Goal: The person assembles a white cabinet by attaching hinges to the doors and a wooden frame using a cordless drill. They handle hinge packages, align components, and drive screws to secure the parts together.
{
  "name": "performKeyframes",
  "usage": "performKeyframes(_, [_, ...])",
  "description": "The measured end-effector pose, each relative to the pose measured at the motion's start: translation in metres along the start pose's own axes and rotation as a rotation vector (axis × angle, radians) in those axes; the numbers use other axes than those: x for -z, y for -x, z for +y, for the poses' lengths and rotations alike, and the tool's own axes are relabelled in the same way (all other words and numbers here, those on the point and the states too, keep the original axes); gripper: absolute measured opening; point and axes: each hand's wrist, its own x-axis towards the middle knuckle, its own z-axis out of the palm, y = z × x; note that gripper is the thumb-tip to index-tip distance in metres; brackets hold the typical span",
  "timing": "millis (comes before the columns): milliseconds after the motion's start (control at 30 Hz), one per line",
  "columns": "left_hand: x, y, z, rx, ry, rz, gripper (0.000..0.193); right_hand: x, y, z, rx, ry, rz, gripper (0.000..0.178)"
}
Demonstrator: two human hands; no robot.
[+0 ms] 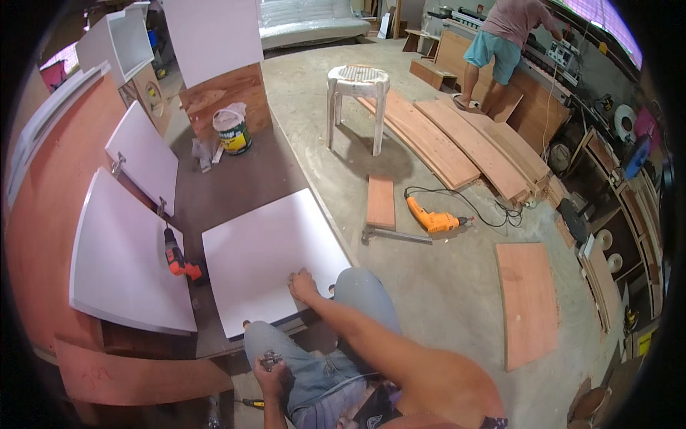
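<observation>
My left hand, low beside my left knee, is closed around a metal cabinet hinge. My right hand rests on a white panel lying flat before my knees. Its fingers are curled together, and anything in them is too small to make out. Two round hinge holes, one by each knee, show along the panel's near edge. A red and black cordless drill lies left of the panel, against another white panel. Metal hinges are fixed to a smaller white door beyond it.
An orange corded drill, a hammer and a short board lie on the floor at right. Behind them stand a white stool and stacked planks. A paint bucket stands farther back. Another person works at the far bench.
</observation>
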Motion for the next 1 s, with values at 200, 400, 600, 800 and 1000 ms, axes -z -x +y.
performKeyframes(200, [0.021, -0.017, -0.044, 0.038, 0.032, -0.073, 0.031, 0.022, 0.010, -0.009, -0.045, 0.105, 0.096, 0.037])
performKeyframes(400, [0.015, -0.017, -0.033, 0.014, -0.213, -0.040, 0.029, 0.069, 0.082, -0.087, 0.273, -0.375, -0.359, 0.066])
performKeyframes(600, [-0.071, -0.009, 0.028, -0.187, -0.211, 0.074, 0.035, 0.129, 0.166, -0.099, 0.280, -0.442, -0.511, 0.060])
performKeyframes(800, [-0.057, -0.029, -0.004, -0.089, -0.467, -0.008, 0.034, 0.111, 0.160, -0.068, 0.448, -0.374, -0.064, 0.021])
performKeyframes(1000, [-0.054, -0.015, 0.025, -0.153, -0.857, -0.142, 0.038, 0.121, 0.159, -0.061, 0.637, -0.512, -0.124, 0.023])
